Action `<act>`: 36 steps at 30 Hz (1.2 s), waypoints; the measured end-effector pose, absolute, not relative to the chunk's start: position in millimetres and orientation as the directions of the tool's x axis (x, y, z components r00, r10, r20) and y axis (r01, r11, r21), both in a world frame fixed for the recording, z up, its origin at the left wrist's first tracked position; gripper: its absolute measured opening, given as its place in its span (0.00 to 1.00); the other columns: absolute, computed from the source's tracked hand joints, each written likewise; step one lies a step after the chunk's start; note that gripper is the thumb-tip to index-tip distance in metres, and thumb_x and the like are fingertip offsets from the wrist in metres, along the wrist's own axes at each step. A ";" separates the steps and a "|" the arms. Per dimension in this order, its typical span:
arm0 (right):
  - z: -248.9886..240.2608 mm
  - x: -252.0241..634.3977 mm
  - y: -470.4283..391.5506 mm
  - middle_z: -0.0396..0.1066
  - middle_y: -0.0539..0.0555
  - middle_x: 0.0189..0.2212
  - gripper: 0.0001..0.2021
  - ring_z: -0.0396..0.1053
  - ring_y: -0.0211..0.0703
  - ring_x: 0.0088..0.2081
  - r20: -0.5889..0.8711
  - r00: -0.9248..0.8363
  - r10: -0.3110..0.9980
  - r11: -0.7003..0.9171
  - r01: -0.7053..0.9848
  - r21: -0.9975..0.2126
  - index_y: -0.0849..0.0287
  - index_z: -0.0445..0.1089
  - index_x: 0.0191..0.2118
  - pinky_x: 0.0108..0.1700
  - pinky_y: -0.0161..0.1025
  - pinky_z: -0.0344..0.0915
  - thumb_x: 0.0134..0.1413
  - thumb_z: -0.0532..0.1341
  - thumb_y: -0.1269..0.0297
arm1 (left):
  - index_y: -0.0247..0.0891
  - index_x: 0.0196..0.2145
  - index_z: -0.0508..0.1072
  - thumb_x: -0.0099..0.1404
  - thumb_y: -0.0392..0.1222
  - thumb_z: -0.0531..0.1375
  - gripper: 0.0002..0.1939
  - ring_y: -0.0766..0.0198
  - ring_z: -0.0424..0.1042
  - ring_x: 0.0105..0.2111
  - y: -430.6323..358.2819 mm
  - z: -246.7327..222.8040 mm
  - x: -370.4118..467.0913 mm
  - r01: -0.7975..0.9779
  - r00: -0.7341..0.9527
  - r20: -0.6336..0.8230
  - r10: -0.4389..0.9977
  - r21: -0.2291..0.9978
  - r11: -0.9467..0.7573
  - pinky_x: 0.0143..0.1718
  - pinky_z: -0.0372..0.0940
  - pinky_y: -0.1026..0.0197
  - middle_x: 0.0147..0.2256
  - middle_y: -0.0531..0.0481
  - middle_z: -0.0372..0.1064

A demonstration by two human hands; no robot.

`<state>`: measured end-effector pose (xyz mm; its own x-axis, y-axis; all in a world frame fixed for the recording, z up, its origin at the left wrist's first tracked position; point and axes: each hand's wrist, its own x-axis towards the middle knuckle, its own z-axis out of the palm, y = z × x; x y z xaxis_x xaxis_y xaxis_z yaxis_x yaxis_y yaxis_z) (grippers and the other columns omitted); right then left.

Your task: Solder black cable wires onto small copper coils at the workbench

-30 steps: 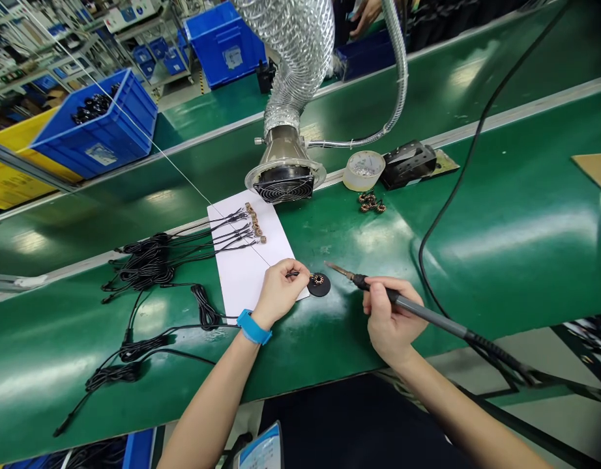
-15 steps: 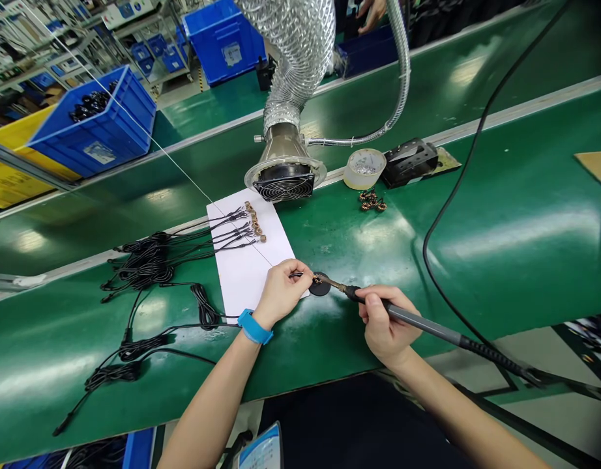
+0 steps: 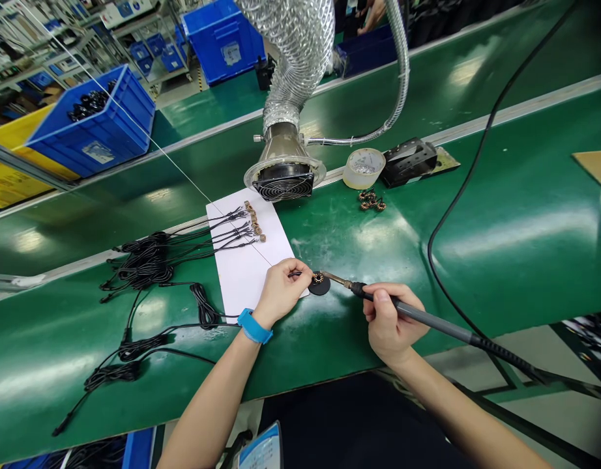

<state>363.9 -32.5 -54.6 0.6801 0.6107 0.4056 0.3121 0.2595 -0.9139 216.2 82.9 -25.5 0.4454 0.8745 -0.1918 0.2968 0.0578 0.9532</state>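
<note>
My left hand, with a blue band at the wrist, pinches the end of a black cable beside a small copper-wound ring. The ring lies on a round black pad. In my right hand is a soldering iron, its tip just right of the ring. Several black cables lie bundled at the left, some with stripped ends on a white sheet next to a row of copper rings. More copper rings sit farther back.
A fume duct with a fan hangs over the green bench. Behind are a tape roll, a black metal holder and a blue bin. Another person's hand shows at the top.
My right hand and the soldering iron have shifted slightly right, so the tip has drawn back from the ring. The iron's cord has moved right too. My left hand is nearly still.
</note>
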 end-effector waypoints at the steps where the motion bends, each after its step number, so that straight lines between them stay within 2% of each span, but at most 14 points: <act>1: -54.3 364.1 -32.3 0.65 0.45 0.17 0.09 0.62 0.35 0.15 0.402 0.682 0.611 0.257 0.310 -0.915 0.58 0.74 0.33 0.19 0.35 0.61 0.62 0.59 0.63 | 0.34 0.29 0.75 0.60 0.42 0.62 0.08 0.66 0.69 0.29 83.0 -25.8 216.2 0.298 0.444 -0.190 0.876 0.953 0.056 0.31 0.63 0.65 0.29 0.50 0.73; 13: -54.1 363.8 -30.6 0.64 0.45 0.17 0.09 0.62 0.35 0.16 0.415 0.685 0.599 0.278 0.308 -0.910 0.58 0.74 0.33 0.19 0.35 0.60 0.63 0.59 0.64 | 0.34 0.29 0.75 0.60 0.42 0.62 0.08 0.65 0.69 0.29 82.3 -24.7 216.5 0.310 0.444 -0.198 0.874 0.949 0.057 0.30 0.63 0.65 0.29 0.49 0.73; 18: -54.5 363.5 -29.0 0.67 0.46 0.20 0.07 0.64 0.34 0.18 0.406 0.619 0.672 0.271 0.304 -0.913 0.58 0.74 0.38 0.20 0.34 0.62 0.64 0.59 0.66 | 0.35 0.28 0.75 0.60 0.42 0.62 0.08 0.65 0.69 0.29 82.5 -22.9 217.0 0.305 0.444 -0.195 0.875 0.951 0.058 0.31 0.63 0.65 0.28 0.50 0.72; 23: -52.0 360.7 -19.9 0.73 0.49 0.30 0.08 0.72 0.37 0.27 0.416 0.531 0.738 0.220 0.394 -0.892 0.55 0.74 0.46 0.31 0.38 0.71 0.64 0.59 0.67 | 0.35 0.28 0.74 0.61 0.42 0.62 0.08 0.66 0.69 0.28 82.4 -22.8 216.6 0.294 0.451 -0.191 0.872 0.954 0.057 0.32 0.63 0.65 0.28 0.50 0.72; 28: -42.9 359.1 -5.4 0.74 0.53 0.39 0.11 0.74 0.41 0.38 0.464 0.418 0.781 0.248 0.474 -0.845 0.53 0.71 0.50 0.44 0.43 0.72 0.64 0.60 0.70 | 0.34 0.29 0.75 0.62 0.42 0.61 0.08 0.65 0.70 0.31 83.4 -23.0 214.9 0.307 0.462 -0.184 0.867 0.951 0.038 0.34 0.64 0.64 0.29 0.49 0.73; 36: -41.0 358.4 9.8 0.70 0.55 0.44 0.20 0.73 0.43 0.46 0.468 0.231 0.853 0.290 0.535 -0.793 0.51 0.65 0.59 0.50 0.44 0.73 0.63 0.59 0.73 | 0.35 0.31 0.74 0.65 0.43 0.60 0.09 0.64 0.70 0.32 83.7 -19.9 210.5 0.311 0.503 -0.145 0.852 0.950 -0.022 0.35 0.63 0.64 0.31 0.50 0.72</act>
